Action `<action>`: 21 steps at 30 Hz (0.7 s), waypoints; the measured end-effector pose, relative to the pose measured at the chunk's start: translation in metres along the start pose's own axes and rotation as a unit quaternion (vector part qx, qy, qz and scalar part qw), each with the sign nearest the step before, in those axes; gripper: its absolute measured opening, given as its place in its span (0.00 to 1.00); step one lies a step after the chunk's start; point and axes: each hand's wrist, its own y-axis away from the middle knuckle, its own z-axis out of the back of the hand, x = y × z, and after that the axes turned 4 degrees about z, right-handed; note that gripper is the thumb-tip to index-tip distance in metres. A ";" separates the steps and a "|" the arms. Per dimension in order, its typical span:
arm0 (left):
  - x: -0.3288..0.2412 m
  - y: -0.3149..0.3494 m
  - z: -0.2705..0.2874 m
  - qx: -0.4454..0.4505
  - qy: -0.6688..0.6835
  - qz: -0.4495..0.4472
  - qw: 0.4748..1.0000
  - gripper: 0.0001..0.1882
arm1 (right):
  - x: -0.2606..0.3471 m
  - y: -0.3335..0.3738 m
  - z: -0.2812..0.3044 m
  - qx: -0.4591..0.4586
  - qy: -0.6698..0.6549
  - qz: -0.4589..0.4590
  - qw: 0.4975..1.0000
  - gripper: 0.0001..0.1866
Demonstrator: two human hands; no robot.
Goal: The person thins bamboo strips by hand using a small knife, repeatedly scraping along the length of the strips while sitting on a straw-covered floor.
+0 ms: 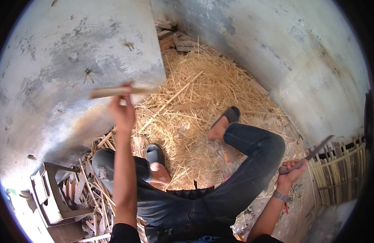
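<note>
My left hand (123, 111) is raised in front of the left wall, its fingers pinched around a short, flat piece of bamboo (104, 92). Motion smears the piece a little; it lies nearly level across my fingers. Low on the right, beside my bent knee, my right hand (293, 173) is wrapped round the handle of a large knife (320, 146). Its dark blade points up and to the right, away from the bamboo piece. The two hands are far apart.
Straw and shavings (219, 77) cover the floor ahead, with a long thin stick (173, 99) across them. Stained walls (308, 60) stand on both sides. At right is a bamboo slat panel (341, 170); at left, a wooden frame (47, 198) beside scrap strips (94, 194).
</note>
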 end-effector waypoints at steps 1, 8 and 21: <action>-0.006 -0.015 0.012 -0.033 0.117 -0.019 0.992 0.13 | -0.014 -0.005 0.015 -0.017 0.013 -0.036 0.999 0.23; -0.099 -0.063 0.150 -0.232 0.265 0.007 0.936 0.18 | -0.182 -0.017 0.168 0.018 0.332 -0.193 0.923 0.25; -0.061 0.162 0.160 -0.213 0.463 0.324 0.797 0.20 | -0.285 0.044 0.197 0.268 0.777 0.056 0.567 0.31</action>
